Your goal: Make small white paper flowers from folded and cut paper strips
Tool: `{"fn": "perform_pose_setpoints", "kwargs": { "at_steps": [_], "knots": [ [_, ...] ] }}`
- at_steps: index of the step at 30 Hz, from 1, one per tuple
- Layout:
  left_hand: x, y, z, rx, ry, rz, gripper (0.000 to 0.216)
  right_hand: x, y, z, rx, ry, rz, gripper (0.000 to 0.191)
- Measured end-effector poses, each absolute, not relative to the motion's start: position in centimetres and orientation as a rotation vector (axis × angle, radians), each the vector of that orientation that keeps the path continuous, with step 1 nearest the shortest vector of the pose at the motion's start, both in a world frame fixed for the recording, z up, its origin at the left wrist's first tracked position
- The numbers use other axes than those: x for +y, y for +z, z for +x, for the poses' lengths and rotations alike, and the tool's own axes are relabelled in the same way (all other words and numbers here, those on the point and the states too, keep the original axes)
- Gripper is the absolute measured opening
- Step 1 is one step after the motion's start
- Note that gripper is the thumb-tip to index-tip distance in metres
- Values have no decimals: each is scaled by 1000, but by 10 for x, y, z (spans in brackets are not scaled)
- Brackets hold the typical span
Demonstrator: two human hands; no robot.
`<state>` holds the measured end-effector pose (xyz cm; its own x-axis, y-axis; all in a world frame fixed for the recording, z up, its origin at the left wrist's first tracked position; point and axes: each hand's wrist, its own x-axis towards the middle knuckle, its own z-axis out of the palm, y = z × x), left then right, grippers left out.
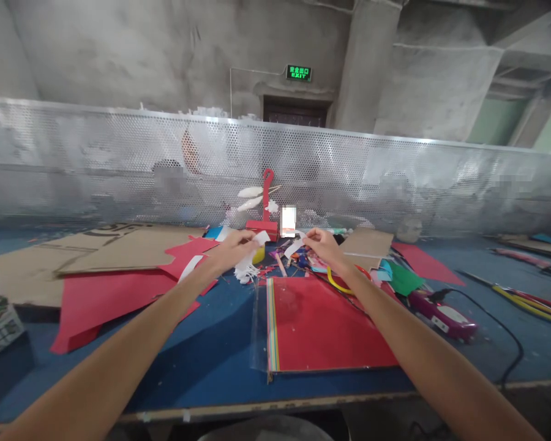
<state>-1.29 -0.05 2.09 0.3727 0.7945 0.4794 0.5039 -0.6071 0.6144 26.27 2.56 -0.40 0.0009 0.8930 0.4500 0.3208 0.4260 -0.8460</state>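
Note:
My left hand (235, 248) pinches a small piece of white paper (261, 237) between its fingertips, above the middle of the table. Across from it, my right hand (322, 246) is closed on another strip of white paper (294, 247). A gap separates the two hands. Below my left hand hangs or lies a bunch of white fringed strips (245, 271); whether it touches the hand I cannot tell. Nearer to me lies a pack of coloured paper (330, 324) with a red sheet on top, partly under my right forearm.
Cardboard sheets (114, 251) and red paper (114, 300) cover the left side. Behind the hands stands a red scoop-shaped piece (267, 208) against the perforated metal screen (202, 165). A purple corded device (443, 315), green paper (404, 277) and yellow-and-red rods (528, 300) lie right.

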Motion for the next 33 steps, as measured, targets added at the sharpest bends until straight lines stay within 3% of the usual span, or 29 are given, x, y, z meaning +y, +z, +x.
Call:
{"fn": "perform_pose_setpoints", "kwargs": {
  "at_steps": [5, 15, 27, 33],
  "knots": [
    [-24, 12, 16, 824, 875, 1961, 20, 28, -6, 260, -1504, 642, -1066, 20],
    [-31, -18, 41, 810, 706, 1616, 26, 20, -5, 247, -1386, 1011, -863, 30],
    [-11, -33, 35, 803, 622, 2040, 31, 18, -7, 244, -1357, 1079, -857, 25],
    [-16, -13, 28, 994, 890, 2155, 31, 18, -8, 246, -1481, 1073, -899, 27]
  ]
}}
